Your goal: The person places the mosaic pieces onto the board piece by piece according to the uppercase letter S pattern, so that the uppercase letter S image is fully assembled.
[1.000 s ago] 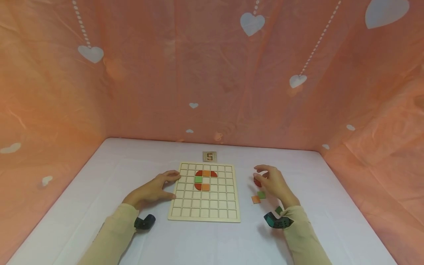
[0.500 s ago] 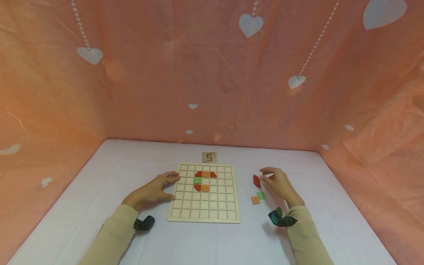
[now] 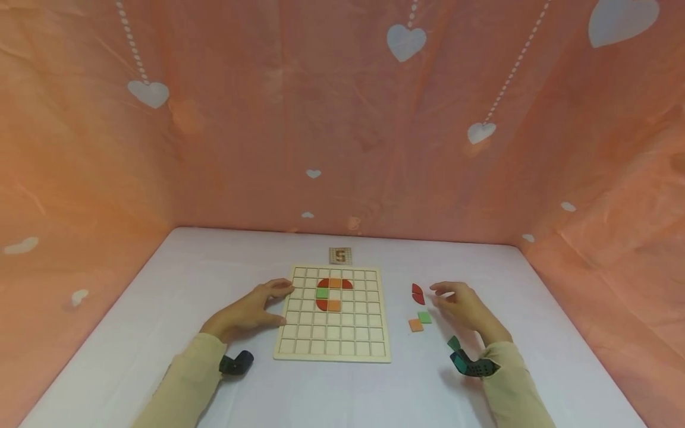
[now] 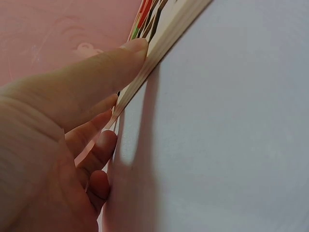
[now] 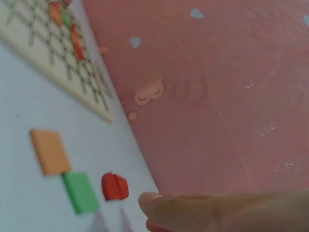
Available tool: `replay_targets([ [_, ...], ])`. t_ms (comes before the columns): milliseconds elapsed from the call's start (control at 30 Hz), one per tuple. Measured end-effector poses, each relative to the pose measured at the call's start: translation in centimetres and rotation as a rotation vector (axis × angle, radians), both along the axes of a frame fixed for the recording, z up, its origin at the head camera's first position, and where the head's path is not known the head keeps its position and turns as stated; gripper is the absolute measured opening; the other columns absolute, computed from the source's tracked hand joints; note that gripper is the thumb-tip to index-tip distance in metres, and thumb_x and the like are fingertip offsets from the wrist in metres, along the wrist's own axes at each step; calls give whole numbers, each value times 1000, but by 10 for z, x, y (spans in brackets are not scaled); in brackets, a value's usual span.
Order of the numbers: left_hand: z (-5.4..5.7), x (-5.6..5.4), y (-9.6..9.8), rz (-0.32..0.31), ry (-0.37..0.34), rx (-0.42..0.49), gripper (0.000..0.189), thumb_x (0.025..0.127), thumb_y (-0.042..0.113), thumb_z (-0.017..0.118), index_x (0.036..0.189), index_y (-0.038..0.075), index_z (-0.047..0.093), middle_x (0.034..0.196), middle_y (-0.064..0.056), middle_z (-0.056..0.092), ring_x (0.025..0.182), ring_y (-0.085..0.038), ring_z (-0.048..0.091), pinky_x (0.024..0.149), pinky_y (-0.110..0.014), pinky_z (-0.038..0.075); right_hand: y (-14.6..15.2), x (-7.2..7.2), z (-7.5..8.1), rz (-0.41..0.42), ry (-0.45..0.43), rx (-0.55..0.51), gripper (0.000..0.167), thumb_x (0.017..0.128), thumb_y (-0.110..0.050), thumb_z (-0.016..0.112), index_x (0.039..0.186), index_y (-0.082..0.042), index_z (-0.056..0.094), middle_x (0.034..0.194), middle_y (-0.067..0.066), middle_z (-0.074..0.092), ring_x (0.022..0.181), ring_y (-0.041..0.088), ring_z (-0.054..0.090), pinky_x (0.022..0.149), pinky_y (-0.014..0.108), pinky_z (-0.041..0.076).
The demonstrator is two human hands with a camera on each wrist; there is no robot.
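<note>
Your right hand (image 3: 464, 304) has drawn back rightward from the two red pieces (image 3: 418, 299) — they lie uncovered on the table (image 3: 257, 249), right of the board (image 3: 333, 331), so still unplaced. Its thumb and fingertips look apart, though blur leaves that uncertain. Your left hand (image 3: 247, 306) — thumb and fingers spread — touches the board's left edge.

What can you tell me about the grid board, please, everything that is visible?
The board looks like pale wood, thin and nearly square, with a plain border and dark lines dividing it into square cells. It lies flat on the white table. Toward its far edge, three red rounded pieces, two orange squares and one green square sit on it. The left grip touches its left edge.
</note>
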State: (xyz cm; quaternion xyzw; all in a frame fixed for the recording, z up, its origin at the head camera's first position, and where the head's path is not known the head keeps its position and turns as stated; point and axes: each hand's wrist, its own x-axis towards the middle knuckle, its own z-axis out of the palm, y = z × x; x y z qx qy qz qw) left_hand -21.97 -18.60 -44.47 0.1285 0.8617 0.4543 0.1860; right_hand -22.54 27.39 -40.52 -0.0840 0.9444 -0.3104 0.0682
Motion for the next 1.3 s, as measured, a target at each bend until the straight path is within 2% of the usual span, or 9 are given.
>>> replay_targets([
  [200,0,0,1,8,10,-3,80,83,14,81,154,8,43,169,-13,20,157,-43,10,125,-62,16,10,19,-3,-17,-25,39,37,95,-13,68,131,-3,64,124,20,66,104,28,62,94,49,58],
  [300,0,0,1,1,23,-12,80,83,14,81,153,7,42,169,-15,20,156,-45,11,125,-62,17,15,28,-6,-46,-47,55,37,93,-14,70,128,-4,65,117,14,67,101,24,60,90,44,58],
  [500,1,2,0,7,18,-13,80,83,13,81,153,7,43,169,-15,21,156,-45,11,125,-63,17,21,38,-6,-8,-72,88,19,85,-12,79,101,-5,71,87,3,63,84,18,54,73,30,49],
  [633,1,3,0,1,26,-22,80,83,13,81,153,6,43,168,-15,22,156,-45,12,125,-63,17,22,42,-6,14,-120,87,16,82,-9,80,90,-6,67,78,2,57,77,17,50,65,27,42],
  [767,0,3,0,-1,23,-21,80,83,14,81,153,7,43,169,-15,22,156,-45,11,125,-63,16,22,45,-7,35,-143,69,17,82,-7,80,85,-7,63,76,2,54,75,17,49,63,25,39],
  [967,1,3,0,10,6,-10,80,84,14,80,154,8,42,169,-13,20,157,-44,9,126,-62,15,18,46,-5,82,-139,45,15,84,-7,78,87,-6,63,76,1,55,75,17,49,62,24,40],
  [1300,0,1,0,4,24,-27,79,85,14,80,154,7,42,169,-13,20,157,-43,9,126,-62,16,9,47,-4,67,-134,58,20,80,-3,81,91,-7,65,83,3,58,80,18,52,70,28,45],
])
